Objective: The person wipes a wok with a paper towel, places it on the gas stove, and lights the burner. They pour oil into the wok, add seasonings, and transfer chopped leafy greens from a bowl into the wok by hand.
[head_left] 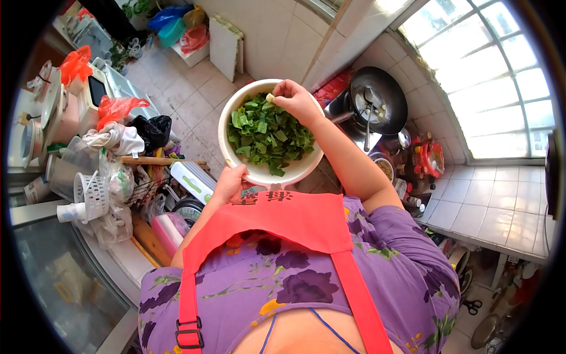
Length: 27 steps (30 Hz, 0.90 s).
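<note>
A white basin of chopped leafy greens is held in front of my body. My left hand is closed on its near-left rim, the thumb lying over the edge. Above the far side of the greens, my right hand pinches a small pale piece, which looks like a garlic clove. To the right of the basin, a dark wok sits on the stove with a metal ladle and several pale pieces inside.
Bottles and jars crowd the right side, beside the tiled counter under the window. On the left are a white plastic basket, plastic bags and a glass-topped cabinet. A white board leans against the far wall.
</note>
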Each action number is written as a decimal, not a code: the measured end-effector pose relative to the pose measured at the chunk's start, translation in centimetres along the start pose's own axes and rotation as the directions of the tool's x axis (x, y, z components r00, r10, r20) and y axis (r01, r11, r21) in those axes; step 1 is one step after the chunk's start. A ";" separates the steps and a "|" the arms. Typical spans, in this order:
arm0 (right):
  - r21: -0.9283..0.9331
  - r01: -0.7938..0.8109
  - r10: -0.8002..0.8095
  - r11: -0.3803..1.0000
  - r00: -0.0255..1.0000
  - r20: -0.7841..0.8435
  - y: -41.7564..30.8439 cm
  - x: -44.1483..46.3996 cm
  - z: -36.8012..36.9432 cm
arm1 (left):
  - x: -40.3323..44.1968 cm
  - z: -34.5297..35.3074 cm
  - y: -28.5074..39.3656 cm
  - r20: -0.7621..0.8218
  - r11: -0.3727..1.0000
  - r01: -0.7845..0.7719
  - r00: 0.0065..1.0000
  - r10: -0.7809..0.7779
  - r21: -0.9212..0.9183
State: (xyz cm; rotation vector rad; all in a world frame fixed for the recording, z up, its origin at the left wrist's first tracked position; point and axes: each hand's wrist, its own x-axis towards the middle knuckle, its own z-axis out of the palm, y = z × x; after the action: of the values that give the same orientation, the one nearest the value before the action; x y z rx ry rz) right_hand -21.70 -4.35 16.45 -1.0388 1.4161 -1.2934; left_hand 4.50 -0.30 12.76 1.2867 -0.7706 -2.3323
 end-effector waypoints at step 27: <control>-0.220 -0.029 0.006 0.975 0.995 -0.103 -1.7 -1.7 -1.8 | 1.3 0.6 0.2 0.073 1.000 -0.022 0.997 0.023 -0.023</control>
State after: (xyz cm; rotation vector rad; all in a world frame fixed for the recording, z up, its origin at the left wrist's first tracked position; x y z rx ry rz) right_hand -23.10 -2.44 18.33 -1.1166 1.6726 -1.2099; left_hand 3.35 -0.98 12.25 1.1837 -0.7756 -2.3747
